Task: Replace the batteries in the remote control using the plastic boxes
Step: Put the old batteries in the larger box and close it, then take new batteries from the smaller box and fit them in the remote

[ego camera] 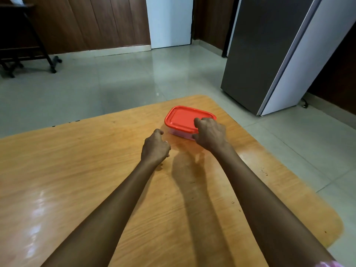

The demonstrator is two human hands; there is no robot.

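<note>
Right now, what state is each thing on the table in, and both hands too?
Box: lid on, flat on the table.
Lid: red, appears seated all round.
Right hand: curled at the box's near right corner, touching it.
Left hand: loosely fisted beside the box; contents unclear.

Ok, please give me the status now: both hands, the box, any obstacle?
Right hand on near corner of red-lidded plastic box, lid on. Left hand curled beside it, contents unclear. No remote visible. Wooden table, nothing in the way.
</note>
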